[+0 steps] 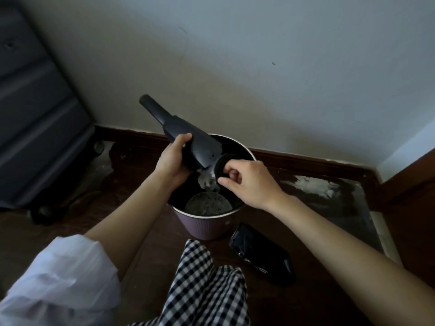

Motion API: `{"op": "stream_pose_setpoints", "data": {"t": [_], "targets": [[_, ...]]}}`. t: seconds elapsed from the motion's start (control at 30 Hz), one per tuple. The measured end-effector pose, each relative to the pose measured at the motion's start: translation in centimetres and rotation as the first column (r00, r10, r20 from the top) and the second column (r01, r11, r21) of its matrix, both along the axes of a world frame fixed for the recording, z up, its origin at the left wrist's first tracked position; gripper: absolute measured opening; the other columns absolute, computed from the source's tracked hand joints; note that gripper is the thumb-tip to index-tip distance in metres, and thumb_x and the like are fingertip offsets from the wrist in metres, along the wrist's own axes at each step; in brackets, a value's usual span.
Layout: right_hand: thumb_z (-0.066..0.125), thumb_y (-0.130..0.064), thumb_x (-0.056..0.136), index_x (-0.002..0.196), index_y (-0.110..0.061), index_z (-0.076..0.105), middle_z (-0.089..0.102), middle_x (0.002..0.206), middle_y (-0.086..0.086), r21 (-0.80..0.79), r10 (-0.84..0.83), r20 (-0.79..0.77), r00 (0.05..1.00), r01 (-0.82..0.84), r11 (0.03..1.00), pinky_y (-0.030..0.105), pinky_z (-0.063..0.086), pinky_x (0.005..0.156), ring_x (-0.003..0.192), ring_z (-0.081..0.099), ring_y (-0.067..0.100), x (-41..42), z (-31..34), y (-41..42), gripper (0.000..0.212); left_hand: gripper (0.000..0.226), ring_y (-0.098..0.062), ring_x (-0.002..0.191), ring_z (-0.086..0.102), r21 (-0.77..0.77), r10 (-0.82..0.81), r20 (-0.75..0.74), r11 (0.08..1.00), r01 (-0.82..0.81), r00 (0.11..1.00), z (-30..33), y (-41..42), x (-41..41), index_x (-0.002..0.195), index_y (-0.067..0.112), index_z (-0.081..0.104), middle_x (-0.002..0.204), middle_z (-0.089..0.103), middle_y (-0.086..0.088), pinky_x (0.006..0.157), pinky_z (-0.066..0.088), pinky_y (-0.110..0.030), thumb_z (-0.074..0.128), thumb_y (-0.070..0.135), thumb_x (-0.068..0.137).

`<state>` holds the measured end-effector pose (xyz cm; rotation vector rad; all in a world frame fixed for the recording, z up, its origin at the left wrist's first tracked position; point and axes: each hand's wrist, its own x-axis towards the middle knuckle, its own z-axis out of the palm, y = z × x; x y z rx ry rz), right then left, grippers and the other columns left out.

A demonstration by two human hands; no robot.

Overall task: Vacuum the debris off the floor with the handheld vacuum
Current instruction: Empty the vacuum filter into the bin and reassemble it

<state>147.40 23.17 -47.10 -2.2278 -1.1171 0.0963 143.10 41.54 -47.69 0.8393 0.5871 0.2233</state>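
Handheld vacuum (188, 137): rigid, smooth, likely light. Gripped mid-body by left hand (173, 161) over bin (204, 225); round, seemingly soft filter piece (222, 167) pinched by right hand (247, 182).

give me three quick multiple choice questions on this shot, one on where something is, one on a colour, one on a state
1. Where is the vacuum part held?
A. over the bin
B. flat on the floor
C. on the suitcase

2. What colour is the outside of the bin?
A. green
B. pale purple
C. yellow

3. What is the right hand doing?
A. hanging idle
B. pinching a round black piece
C. pressing the wall

Answers:
1 A, the left hand grips it above the bin's open top.
2 B, the ribbed wall below the rim is pale purple.
3 B, thumb and fingers pinch the round black piece at the part's lower end.
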Motion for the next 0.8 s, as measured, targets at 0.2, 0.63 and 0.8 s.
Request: {"op": "stream_pose_setpoints", "data": {"t": [0.2,0.63,0.8], "targets": [[0.066,-0.036,0.085,0.078,-0.025,0.06,0.057,0.067,-0.011,-0.285,-0.016,-0.059,0.998,-0.002,0.959,0.024,0.04,0.064,0.069,0.055,0.01,1.1,0.7,0.2,0.015,0.056,-0.017,0.099,0.064,0.637,0.13,-0.106,0.77,-0.033,0.986,-0.4,1.0,-0.9,0.123,0.015,0.051,0.11,0.065,-0.002,0.085,0.053,-0.029,0.079,0.015,0.075],[0.056,-0.03,0.089,0.114,-0.014,0.062,0.063,0.114,0.011,-0.753,0.094,0.135,0.986,0.04,0.657,0.032,0.04,0.073,0.106,0.06,0.034,-0.7,0.3,3.6,0.031,0.066,-0.016,0.105,0.06,0.907,0.116,-0.336,0.309,0.288,0.935,-1.0,0.5,-1.8,0.121,0.025,0.055,0.105,0.06,0.009,0.086,0.049,-0.029,0.085,0.03,0.063],[0.055,-0.028,0.089,0.12,-0.014,0.061,0.061,0.12,0.012,-0.762,0.035,0.132,0.991,0.079,0.642,0.032,0.043,0.077,0.111,0.058,0.034,-0.6,0.4,3.9,0.034,0.065,-0.01,0.1,0.057,0.918,0.106,-0.293,0.309,0.249,0.95,-1.1,0.6,-1.8,0.121,0.026,0.054,0.106,0.061,0.009,0.086,0.048,-0.028,0.085,0.029,0.063]]}}
